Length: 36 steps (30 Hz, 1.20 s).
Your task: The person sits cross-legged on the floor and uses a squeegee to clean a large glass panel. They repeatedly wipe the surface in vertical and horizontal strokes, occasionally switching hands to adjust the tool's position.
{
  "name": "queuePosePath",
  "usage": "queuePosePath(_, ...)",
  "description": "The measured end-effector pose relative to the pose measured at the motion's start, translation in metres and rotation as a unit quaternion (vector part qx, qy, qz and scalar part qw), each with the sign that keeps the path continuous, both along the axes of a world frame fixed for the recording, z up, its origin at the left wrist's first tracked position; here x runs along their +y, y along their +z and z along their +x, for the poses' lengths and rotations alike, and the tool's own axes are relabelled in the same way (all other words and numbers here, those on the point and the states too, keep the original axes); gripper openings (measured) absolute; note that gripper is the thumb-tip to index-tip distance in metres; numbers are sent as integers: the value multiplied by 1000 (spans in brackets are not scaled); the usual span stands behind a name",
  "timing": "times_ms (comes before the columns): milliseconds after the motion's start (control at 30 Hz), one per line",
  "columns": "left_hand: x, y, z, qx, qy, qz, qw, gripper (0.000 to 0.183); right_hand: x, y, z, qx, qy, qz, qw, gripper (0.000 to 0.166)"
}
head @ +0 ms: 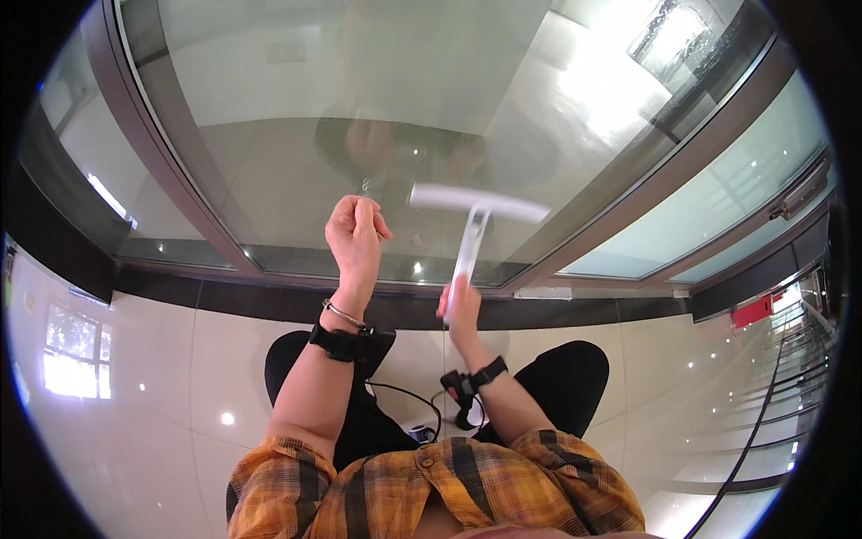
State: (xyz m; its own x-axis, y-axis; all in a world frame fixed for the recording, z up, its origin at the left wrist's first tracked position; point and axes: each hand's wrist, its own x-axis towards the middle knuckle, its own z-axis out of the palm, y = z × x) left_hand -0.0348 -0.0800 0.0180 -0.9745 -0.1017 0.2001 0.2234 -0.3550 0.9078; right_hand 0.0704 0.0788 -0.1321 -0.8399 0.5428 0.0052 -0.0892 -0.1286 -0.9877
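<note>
My right hand (463,308) grips the handle of a white window squeegee (479,200). The squeegee's wide head points away from me and looks blurred. Behind it stands a large glass pane (377,155); whether the blade touches the glass, I cannot tell. My left hand (355,228) is raised before the same pane, left of the squeegee, its fingers curled in with nothing seen in them. A few small wet-looking spots show on the pane near that hand.
Brownish metal frames (606,222) border the pane on both sides. A dark sill strip (404,308) runs along its foot. Glossy light floor tiles (222,357) lie around my bent knees. A black cable (411,389) hangs between my legs. Farther right is a red object (751,312).
</note>
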Motion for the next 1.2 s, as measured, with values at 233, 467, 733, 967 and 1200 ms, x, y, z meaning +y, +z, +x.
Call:
queuePosePath(233, -5, -1, 5, -7, 7, -11, 1000, 19, 2, 234, -44, 124, 78, 35, 989, 47)
queuePosePath(467, 4, 1, 4, 1, -1, 1, 1000, 19, 15, 17, 0, 15, 48, 72, 996, 44)
queuePosePath(733, -4, 0, 7, 4, -15, -12, 1000, 19, 16, 50, -7, 12, 27, 59, 998, 53)
queuePosePath(967, -6, -5, 7, 9, -7, -5, 1000, 18, 19, 156, -38, 81, 16, 47, 996, 52)
queuePosePath(1200, 0, -3, 8, -1, -27, -4, 1000, 19, 1, -55, 37, -169, 15, -6, 986, 50)
